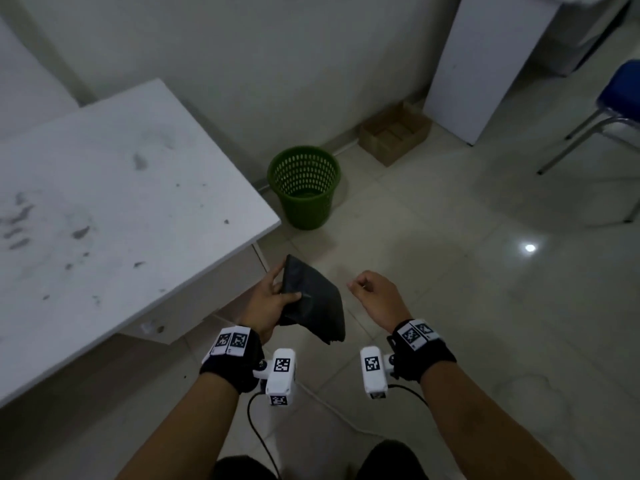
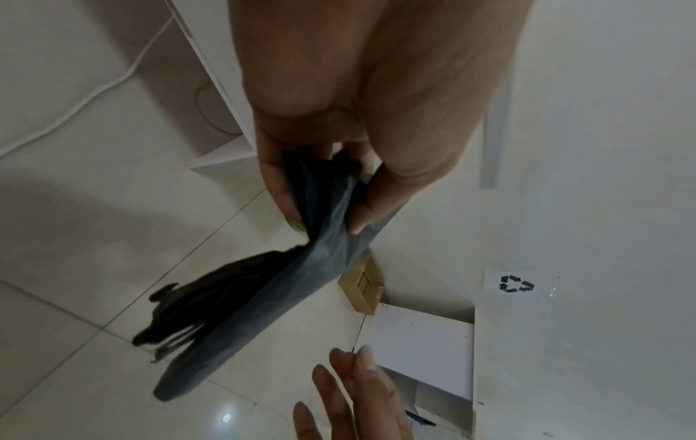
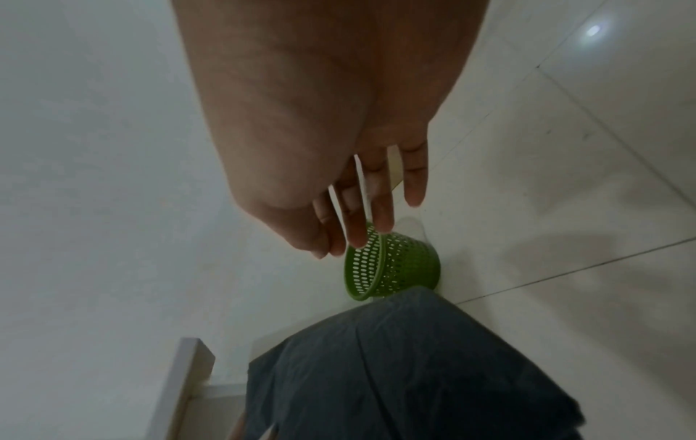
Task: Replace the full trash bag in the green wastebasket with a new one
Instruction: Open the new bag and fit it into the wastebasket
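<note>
Head view. Green wastebasket (image 1: 304,187): stood upright on the tiled floor (image 1: 433,271) against the wall, just beyond the corner of the white surface (image 1: 104,209); no liner showed in it, mesh walls bare. New trash bag (image 1: 311,301): black, folded flat, carried in the air well short of the basket. Left hand (image 1: 268,299): grip closed round the bag's near edge, thumb over the top face. Right hand (image 1: 375,297): just beside the bag, apart from it, fingers loosely curled, holding nothing. Cardboard box (image 1: 394,133): on the floor by the wall, past the basket. Blue chair (image 1: 620,95): at right, well apart.

Left wrist view. Left hand (image 2: 339,166): pinched the new trash bag (image 2: 278,285) between thumb and fingers; the loose end hung down, ragged. Right hand (image 2: 354,396): fingers extended, near the bag, not touching it.

Right wrist view. Right hand (image 3: 339,166): fingers relaxed and empty. Green wastebasket (image 3: 391,265): ahead of the fingertips, unlined. New trash bag (image 3: 406,366): flat dark sheet in the foreground.

Progress, as judged: full bag appeared already out, and was nowhere in view; remaining were unfolding the new bag, opening its mouth, seating it in the basket and turning its edge over the rim
</note>
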